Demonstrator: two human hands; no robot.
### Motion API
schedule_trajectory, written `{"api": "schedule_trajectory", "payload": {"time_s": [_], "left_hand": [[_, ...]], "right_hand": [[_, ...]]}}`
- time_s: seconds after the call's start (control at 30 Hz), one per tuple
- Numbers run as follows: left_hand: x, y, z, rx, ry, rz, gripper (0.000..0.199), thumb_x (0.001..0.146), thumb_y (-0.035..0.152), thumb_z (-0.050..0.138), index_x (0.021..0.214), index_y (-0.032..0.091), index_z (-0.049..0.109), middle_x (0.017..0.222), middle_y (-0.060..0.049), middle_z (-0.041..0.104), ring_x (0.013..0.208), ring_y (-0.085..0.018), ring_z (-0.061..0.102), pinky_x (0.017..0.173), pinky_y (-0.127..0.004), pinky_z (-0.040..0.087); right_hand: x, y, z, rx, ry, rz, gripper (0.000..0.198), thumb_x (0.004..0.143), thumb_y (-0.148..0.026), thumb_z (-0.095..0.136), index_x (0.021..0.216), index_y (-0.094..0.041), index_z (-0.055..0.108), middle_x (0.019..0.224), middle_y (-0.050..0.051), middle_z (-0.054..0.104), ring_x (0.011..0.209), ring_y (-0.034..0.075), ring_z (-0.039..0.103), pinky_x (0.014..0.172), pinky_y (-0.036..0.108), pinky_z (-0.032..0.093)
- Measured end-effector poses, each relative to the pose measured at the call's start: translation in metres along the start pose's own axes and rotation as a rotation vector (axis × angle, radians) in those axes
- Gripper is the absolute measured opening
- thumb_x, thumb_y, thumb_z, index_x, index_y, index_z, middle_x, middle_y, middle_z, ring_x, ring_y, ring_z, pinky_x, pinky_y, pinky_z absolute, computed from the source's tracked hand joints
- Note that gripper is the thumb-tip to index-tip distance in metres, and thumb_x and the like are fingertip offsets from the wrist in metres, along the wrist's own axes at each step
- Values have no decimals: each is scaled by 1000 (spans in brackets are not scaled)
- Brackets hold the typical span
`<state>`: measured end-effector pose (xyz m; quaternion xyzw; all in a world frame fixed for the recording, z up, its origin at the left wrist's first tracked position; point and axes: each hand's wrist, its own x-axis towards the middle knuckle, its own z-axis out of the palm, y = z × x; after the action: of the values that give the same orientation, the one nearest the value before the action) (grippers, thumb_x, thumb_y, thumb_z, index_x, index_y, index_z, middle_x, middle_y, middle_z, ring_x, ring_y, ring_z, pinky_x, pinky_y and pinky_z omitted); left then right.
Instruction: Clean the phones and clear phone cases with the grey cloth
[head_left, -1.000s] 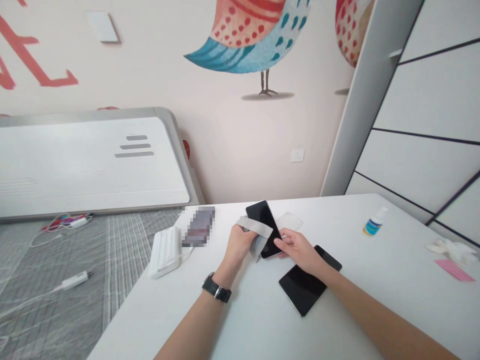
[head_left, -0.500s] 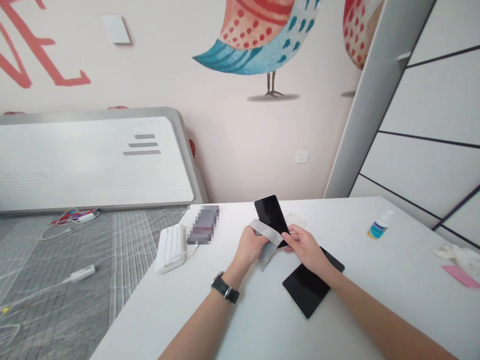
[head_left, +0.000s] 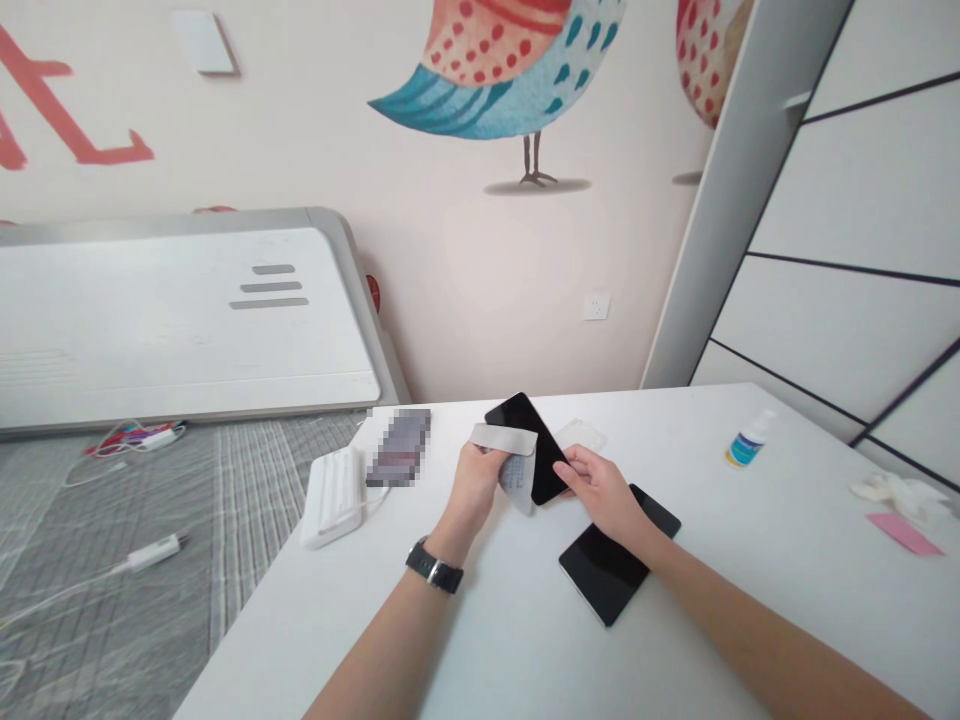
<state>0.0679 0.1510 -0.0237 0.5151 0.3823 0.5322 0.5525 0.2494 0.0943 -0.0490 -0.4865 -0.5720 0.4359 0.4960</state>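
White worktop [head_left: 510, 650]: black-screened device [head_left: 546, 462], long axis far-left to near-right, positioned between left hand [head_left: 477, 485], pinching gray cloth [head_left: 516, 440] across its left side, and right hand [head_left: 598, 492], gripping its near-right edge.

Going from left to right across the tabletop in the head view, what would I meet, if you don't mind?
White block, pixelated item, left hand, held black device, right hand, white bottle, pink slip.
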Motion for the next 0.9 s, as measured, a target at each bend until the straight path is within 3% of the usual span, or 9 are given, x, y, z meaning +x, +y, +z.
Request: {"api": "schedule_trajectory", "payload": {"time_s": [0.1, 0.23, 0.37, 0.5, 0.67, 0.9], "left_hand": [[-6, -1, 7, 50, -91, -24, 19, 70, 28, 79, 83, 15, 75, 85, -5, 77, 76, -19, 67, 71, -28, 51], [-11, -4, 13, 110, -143, -35, 15, 64, 17, 78, 79, 15, 77, 80, -4, 76, 73, -19, 66, 70, -27, 51], [-9, -1, 9, 117, -52, -21, 12, 65, 20, 78, 75, 15, 75, 78, -3, 76, 69, -18, 65, 66, -27, 49], [-2, 3, 0, 61, 75, 19, 23, 67, 27, 80, 86, 16, 76, 94, -6, 79, 83, -21, 69, 74, -28, 51], [8, 3, -8, -14, 192, 32, 31, 68, 35, 82, 91, 16, 75, 102, -8, 79, 90, -22, 70, 77, -29, 52], [6, 5, -7, -35, 117, 11, 36, 69, 40, 82, 94, 16, 75, 102, -8, 79, 90, -22, 70, 79, -31, 52]], "right_hand": [[3, 2, -2, 40, 62, 2, 47, 90, -70, 59, 92, -24, 57, 91, 5, 73, 88, 25, 72, 80, 39, 61], [6, 3, -7, 49, 100, 20, 48, 89, -72, 60, 92, -25, 54, 87, 4, 72, 86, 24, 73, 80, 40, 62], [1, -2, -6, 12, 11, 30, 44, 88, -68, 65, 93, -24, 59, 87, 3, 73, 84, 24, 72, 78, 38, 61], [-5, -9, -1, -21, -91, 34, 40, 89, -64, 66, 92, -24, 61, 84, 1, 72, 82, 23, 71, 76, 36, 59], [-6, -10, -1, -51, -92, 18, 40, 89, -63, 67, 87, -24, 60, 74, -1, 65, 71, 20, 64, 71, 34, 55], [-1, -4, -2, 12, 40, 16, 47, 88, -70, 62, 88, -23, 58, 80, 2, 68, 78, 22, 67, 73, 35, 56]]}}
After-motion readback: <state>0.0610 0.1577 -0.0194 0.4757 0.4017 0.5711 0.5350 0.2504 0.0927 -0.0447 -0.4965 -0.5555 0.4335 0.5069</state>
